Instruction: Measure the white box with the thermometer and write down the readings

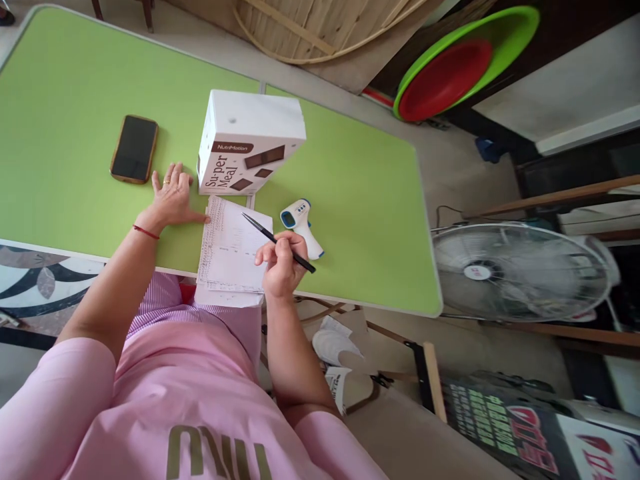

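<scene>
My right grip (281, 268) holds the pen (261, 229) slanting over the notebook (233, 263); my left hand (173, 200), spread flat, thumbs its left edge.

The green table (370, 200) (pale-edged) bears phone (134, 149), box (255, 120), papers (227, 257) and thermometer (301, 220).

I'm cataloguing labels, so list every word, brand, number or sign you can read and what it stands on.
"NutriMotion": on the white box.
"Su·per Meal": same box, same face.
Too small to read: the writing on the notepad and the markings on the handheld thermometer.
Too blurred to read: the red mark on the fan hub and the characters on the dark panel.
Pink shirt: large letters, partly cut off, not certain.
</scene>
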A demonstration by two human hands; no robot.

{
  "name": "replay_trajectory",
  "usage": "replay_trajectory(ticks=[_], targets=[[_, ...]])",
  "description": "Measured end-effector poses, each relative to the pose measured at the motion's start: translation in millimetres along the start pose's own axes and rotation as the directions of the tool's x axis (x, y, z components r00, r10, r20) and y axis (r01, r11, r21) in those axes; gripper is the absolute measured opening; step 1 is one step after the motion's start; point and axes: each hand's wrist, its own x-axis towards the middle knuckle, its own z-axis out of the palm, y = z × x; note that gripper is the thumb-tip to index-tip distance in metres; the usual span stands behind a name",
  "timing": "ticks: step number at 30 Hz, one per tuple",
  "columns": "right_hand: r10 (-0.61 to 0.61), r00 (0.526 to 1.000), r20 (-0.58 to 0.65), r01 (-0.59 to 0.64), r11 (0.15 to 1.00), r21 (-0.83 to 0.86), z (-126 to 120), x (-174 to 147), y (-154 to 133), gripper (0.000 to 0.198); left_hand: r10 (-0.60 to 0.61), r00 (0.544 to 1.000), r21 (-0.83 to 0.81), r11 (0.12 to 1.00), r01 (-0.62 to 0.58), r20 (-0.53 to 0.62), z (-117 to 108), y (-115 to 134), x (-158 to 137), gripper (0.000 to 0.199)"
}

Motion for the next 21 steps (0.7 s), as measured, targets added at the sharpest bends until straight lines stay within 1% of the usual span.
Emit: replay_trajectory(ticks=[3,6,8,11,13,14,17,21], targets=[[0.059,0.995,0.076,-0.06,0.998,0.007,9,6,5,0.048,-0.044,0.997,0.148,0.988,0.035,0.058,-7,21,-10,0.155],[0.097,0.988,0.119,-0.094,0.995,-0.023,18,11,18,0.046,-0.044,0.996,0.195,0.98,0.029,0.073,-8,28,-11,0.166],[0.102,0.99,0.101,-0.098,0.994,-0.042,24,13,29,0.043,-0.048,0.996,0.204,0.978,0.031,0.079,-6,27,-9,0.169],[0.133,0.99,0.036,-0.133,0.991,-0.014,28,12,43,0.036,-0.05,0.995,0.211,0.977,0.031,0.087,-4,23,-7,0.169],[0.164,0.986,0.029,-0.164,0.986,0.0,29,10,47,0.028,-0.044,0.995,0.204,0.979,0.025,0.086,-3,22,-6,0.17],[0.17,0.985,0.036,-0.17,0.985,-0.007,29,10,48,0.027,-0.041,0.996,0.201,0.979,0.023,0.085,-2,22,-6,0.171],[0.156,0.986,0.064,-0.151,0.985,-0.083,28,9,49,0.034,-0.043,0.996,0.202,0.979,0.026,0.078,-2,23,-6,0.172],[0.097,0.993,0.064,-0.082,0.975,-0.206,27,9,53,0.03,-0.037,0.998,0.198,0.98,0.025,0.058,-1,23,-6,0.17]])
